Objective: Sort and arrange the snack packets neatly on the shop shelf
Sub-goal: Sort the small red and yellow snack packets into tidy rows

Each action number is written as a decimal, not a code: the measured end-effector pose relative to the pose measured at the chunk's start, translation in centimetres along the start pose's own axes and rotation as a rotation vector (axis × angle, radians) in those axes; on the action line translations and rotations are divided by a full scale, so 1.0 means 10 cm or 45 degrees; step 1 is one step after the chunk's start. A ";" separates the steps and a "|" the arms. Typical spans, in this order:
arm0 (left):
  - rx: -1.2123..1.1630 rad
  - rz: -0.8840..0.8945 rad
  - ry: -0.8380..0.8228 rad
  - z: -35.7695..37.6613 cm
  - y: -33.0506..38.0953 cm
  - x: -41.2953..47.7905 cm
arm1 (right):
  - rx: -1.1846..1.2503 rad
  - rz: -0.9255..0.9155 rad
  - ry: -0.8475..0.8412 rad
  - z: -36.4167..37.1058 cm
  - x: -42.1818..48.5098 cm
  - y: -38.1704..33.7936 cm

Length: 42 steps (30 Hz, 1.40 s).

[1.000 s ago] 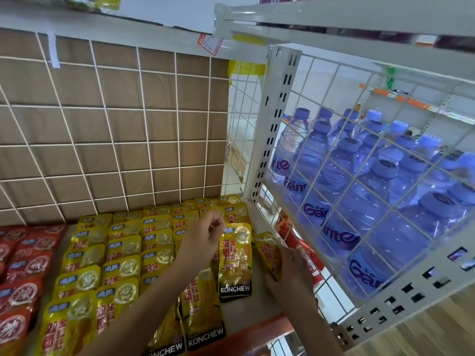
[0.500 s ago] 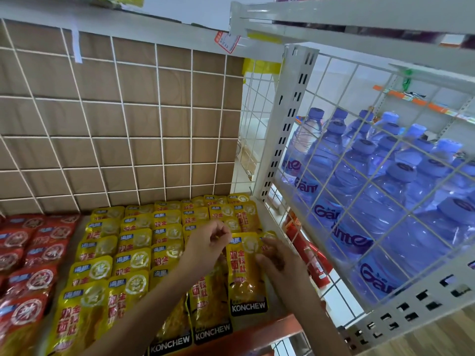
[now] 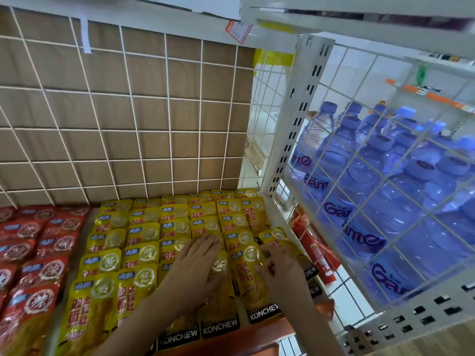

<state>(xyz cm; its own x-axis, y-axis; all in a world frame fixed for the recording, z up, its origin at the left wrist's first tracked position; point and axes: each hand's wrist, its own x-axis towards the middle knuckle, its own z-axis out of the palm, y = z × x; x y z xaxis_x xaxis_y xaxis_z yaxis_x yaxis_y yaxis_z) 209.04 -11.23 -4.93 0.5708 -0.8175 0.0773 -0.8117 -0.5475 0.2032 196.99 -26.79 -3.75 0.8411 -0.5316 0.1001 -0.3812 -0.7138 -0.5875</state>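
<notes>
Head view: the left hand (image 3: 198,263) lies flat, fingers spread and extended, palm down on the glossy yellow foil snack packets (image 3: 144,235) at the front of the shelf; it presses on them and grips nothing. The right hand (image 3: 280,268) sits just beside it, fingers curled over the edge of one yellow packet with a black KONCHEW band (image 3: 253,278); whether it pinches this packet or only pushes it cannot be told. Beyond the right hand, a tilted yellow packet (image 3: 276,238) lies skewed against the white wire side panel (image 3: 303,140), out of line with its neighbours. Beyond and outboard of the left hand, the yellow packets form overlapping rows running back to the brown board behind the white wire grid (image 3: 144,119); these rows look orderly. Further outboard of the left hand, red foil snack packets (image 3: 38,253) occupy their own block, touching the yellow block only at its edge. Judgement: sorting by colour appears done, and most rows are aligned. The remaining work is probably the column at the right hand, where the tilted packet and the front packets need squaring.
</notes>
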 end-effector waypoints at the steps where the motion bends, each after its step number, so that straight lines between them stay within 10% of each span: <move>1: -0.001 0.002 0.011 0.05 -0.02 -0.01 | -0.011 -0.007 0.000 0.01 -0.01 -0.01; 42: 0.103 -0.025 -0.109 0.09 0.05 -0.04 | 0.122 0.098 0.000 0.37 -0.03 -0.15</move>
<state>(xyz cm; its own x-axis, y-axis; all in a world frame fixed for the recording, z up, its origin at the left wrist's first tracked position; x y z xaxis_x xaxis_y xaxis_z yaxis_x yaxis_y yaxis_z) 208.29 -11.35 -5.78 0.5766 -0.8170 -0.0106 -0.8099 -0.5733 0.1241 198.77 -23.85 -5.86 0.8108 -0.5830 0.0519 -0.4060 -0.6240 -0.6677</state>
